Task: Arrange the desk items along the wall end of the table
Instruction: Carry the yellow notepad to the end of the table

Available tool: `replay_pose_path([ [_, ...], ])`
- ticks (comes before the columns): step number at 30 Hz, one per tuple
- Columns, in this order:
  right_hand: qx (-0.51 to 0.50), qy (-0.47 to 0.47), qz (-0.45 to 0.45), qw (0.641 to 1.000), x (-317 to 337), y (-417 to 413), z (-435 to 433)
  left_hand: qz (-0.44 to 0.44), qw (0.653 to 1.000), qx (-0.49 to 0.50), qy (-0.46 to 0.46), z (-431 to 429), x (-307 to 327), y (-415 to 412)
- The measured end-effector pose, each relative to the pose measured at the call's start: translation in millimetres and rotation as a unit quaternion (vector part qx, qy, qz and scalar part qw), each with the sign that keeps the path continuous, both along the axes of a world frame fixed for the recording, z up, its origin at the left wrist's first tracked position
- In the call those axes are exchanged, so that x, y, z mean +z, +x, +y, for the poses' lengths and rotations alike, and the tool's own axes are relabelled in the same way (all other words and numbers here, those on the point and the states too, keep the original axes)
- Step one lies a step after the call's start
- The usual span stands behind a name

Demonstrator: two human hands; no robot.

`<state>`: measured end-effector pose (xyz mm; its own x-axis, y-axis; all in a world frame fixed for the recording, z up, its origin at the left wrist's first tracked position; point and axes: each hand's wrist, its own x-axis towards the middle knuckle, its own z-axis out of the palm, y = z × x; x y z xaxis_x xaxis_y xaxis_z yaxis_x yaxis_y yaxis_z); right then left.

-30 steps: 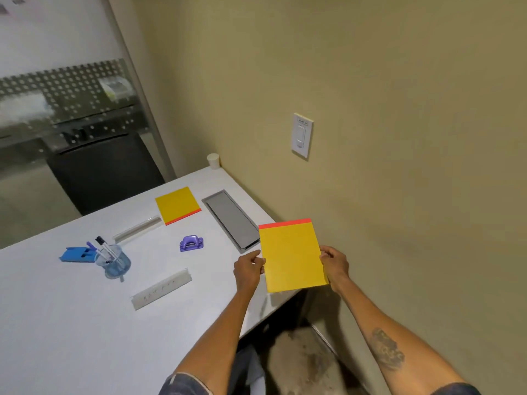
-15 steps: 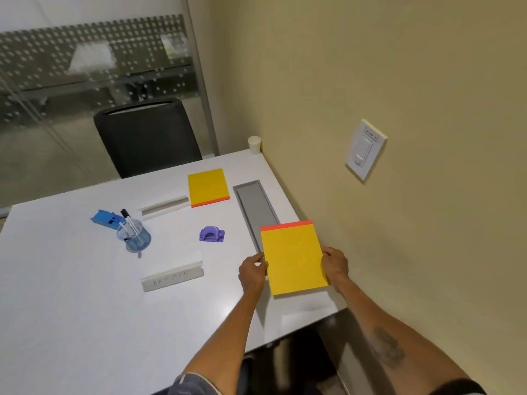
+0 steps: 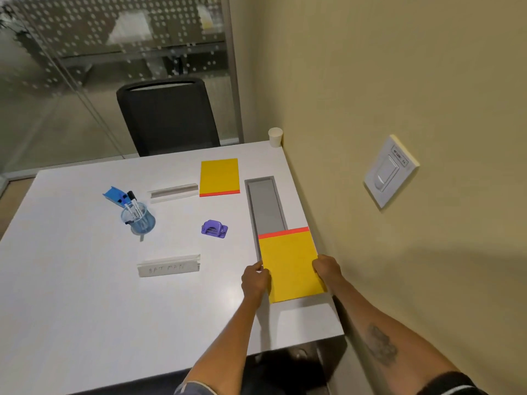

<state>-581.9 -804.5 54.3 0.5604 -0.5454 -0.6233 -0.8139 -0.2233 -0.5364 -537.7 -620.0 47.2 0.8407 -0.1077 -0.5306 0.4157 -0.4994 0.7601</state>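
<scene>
Gripping the yellow pad (image 3: 291, 266) with both hands' fingers (image 3: 261, 269), you were setting it against the wall (image 3: 370, 81); releasing it flat probably came next.

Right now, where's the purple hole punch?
In the head view, the purple hole punch sits mid-table, left of the grey cable tray, between the pen cup and the held yellow notepad.

yellow pad (image 3: 291, 266) hides near end of grey tray (image 3: 266, 203) | wall plate (image 3: 390, 169) label unreadable | forearms cut off below
</scene>
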Motion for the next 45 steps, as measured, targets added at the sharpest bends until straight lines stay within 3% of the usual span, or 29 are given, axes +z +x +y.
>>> replay_pose_path([
  [19,-0.086,0.063,-0.014,0.994,-54,45,-26,0.079,0.993,-0.087,0.010,-37,-44,66],
  [30,-0.091,0.038,0.025,0.995,-78,60,-25,0.129,0.989,-0.076,-0.006,-39,-61,77],
  [45,-0.059,-0.041,0.067,0.995,-85,68,-20,0.103,0.988,-0.088,0.074,-39,-48,80],
])
